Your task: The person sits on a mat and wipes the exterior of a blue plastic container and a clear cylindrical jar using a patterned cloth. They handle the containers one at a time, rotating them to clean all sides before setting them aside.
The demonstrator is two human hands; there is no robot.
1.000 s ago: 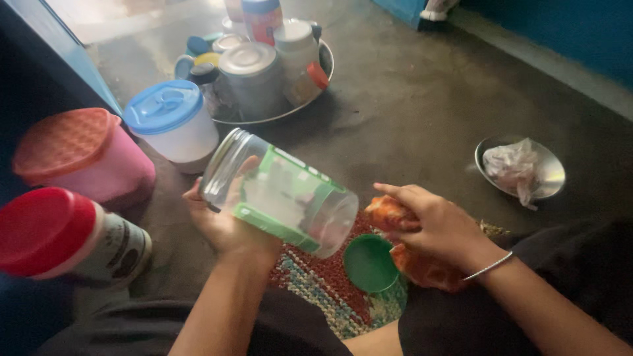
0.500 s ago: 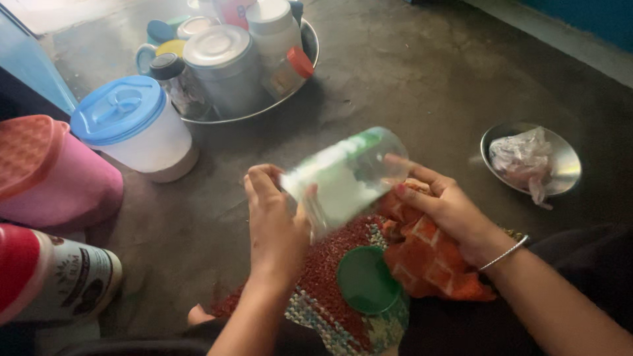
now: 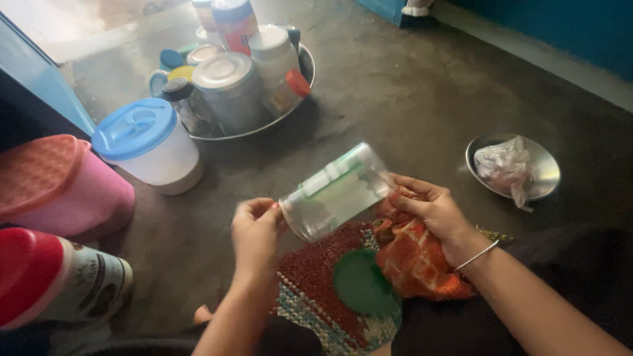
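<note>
My left hand (image 3: pixel 256 232) grips the clear jar's (image 3: pixel 336 191) open mouth; my right hand (image 3: pixel 428 207) holds its base with an orange cloth (image 3: pixel 415 260). Loosening either grip could drop it onto the floor (image 3: pixel 409 99).

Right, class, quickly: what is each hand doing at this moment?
Left hand: closed on the mouth end of the clear jar.
Right hand: gripping the jar's base, with the orange cloth under it.

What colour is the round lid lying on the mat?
Green. The round lid lies on the woven mat, clear in the head view.
</note>
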